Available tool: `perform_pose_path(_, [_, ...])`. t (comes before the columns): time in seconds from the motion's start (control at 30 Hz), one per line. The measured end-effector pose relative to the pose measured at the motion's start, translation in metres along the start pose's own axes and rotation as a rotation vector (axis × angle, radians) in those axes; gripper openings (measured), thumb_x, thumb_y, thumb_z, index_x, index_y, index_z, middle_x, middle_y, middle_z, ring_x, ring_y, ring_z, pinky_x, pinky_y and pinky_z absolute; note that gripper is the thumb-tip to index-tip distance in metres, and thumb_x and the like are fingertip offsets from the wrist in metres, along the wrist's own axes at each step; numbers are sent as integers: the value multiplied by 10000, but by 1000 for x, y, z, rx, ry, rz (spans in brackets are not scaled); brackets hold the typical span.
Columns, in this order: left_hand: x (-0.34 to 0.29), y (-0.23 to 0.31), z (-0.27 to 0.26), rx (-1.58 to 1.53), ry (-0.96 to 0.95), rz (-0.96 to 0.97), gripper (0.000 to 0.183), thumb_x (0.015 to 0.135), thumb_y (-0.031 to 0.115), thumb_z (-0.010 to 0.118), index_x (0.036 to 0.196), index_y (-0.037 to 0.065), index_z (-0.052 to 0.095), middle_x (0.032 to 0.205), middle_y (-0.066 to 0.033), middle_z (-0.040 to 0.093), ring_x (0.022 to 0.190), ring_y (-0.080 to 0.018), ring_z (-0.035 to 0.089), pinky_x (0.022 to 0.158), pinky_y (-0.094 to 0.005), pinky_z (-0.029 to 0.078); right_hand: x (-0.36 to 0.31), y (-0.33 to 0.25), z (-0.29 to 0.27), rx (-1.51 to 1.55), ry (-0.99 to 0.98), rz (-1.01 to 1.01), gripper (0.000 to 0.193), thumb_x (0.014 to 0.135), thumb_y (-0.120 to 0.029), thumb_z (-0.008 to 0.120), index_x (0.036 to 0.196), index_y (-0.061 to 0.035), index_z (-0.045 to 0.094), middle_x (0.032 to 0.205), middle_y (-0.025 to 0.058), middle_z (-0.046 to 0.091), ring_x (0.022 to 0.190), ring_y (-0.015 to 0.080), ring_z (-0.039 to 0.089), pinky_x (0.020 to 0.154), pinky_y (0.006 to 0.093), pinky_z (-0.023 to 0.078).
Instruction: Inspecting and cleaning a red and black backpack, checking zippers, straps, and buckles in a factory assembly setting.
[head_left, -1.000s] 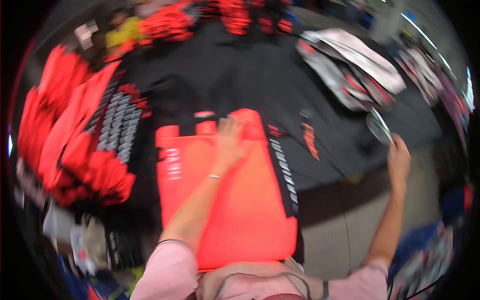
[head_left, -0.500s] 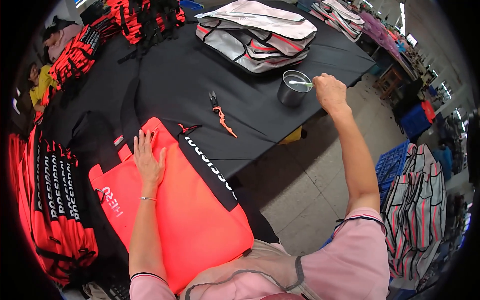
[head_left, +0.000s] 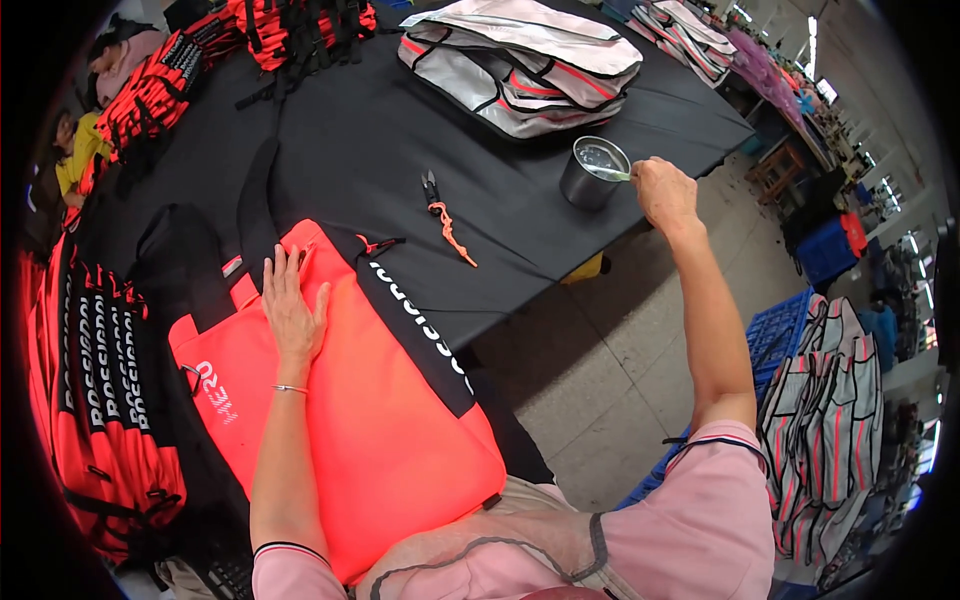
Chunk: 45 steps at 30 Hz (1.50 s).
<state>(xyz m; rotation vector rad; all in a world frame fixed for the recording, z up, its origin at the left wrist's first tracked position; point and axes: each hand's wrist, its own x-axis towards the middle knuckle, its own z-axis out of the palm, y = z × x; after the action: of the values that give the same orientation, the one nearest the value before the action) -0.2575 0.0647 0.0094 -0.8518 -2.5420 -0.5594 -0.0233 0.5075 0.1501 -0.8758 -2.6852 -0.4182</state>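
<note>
A bright orange-red bag (head_left: 390, 440) with a black side panel and black straps lies flat in front of me on the black-covered table. My left hand (head_left: 294, 312) rests open on its upper part, fingers stretched. At the table's right edge stands a dark metal cup (head_left: 588, 187) with liquid in it. My right hand (head_left: 664, 193) is closed on the handle of a toothbrush (head_left: 608, 173), pale green and white, whose head reaches into the cup. Between bag and cup lie small thread snips (head_left: 432, 190) with an orange cord tied on.
Folded silver-grey bags (head_left: 530, 70) are piled at the table's far side. Stacked orange-red bags (head_left: 105, 380) stand along the left. More grey bags (head_left: 825, 400) hang over a blue crate (head_left: 775, 340) on the right. A person in yellow (head_left: 80, 155) is at the far left.
The toothbrush head has dipped lower into the cup, with my right hand staying beside the rim. My left hand remains on the bag. The whole view has shifted slightly.
</note>
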Motion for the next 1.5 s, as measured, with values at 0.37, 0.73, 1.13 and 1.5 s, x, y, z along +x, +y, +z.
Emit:
perform_pose_path(0.37, [-1, 2, -4, -26, 0, 0, 667, 905, 295, 650, 1482, 108, 372, 1583, -104, 280, 1462, -328, 233, 1167, -457, 231, -23, 10, -11, 103, 94, 156, 151, 915, -217, 587, 960, -116, 690, 942, 109, 660, 889, 366, 660, 753, 478, 525])
perform_pose_path(0.73, [-9, -1, 3, -59, 133, 28, 578, 866, 225, 681, 1397, 109, 484, 1271, -85, 540, 1200, -258, 498, 1013, -406, 364, -62, 8, 32, 292, 235, 276, 163, 939, -225, 589, 993, -90, 664, 940, 134, 645, 885, 391, 641, 753, 500, 516])
perform_pose_path(1.13, [-4, -16, -6, -90, 198, 81, 523, 842, 122, 634, 1351, 95, 522, 1095, -125, 606, 1010, -297, 569, 852, -422, 427, -57, -7, 54, 437, 302, 214, 163, 935, -191, 578, 998, -70, 667, 956, 149, 656, 895, 386, 629, 758, 469, 505])
perform_pose_path(1.5, [-17, 10, -6, -144, 258, 58, 501, 801, 153, 683, 1269, 38, 547, 1016, -102, 589, 914, -264, 566, 818, -392, 424, -77, 24, 93, 453, 252, 137, 159, 971, -115, 535, 1065, -7, 605, 944, 186, 609, 879, 393, 602, 756, 454, 467])
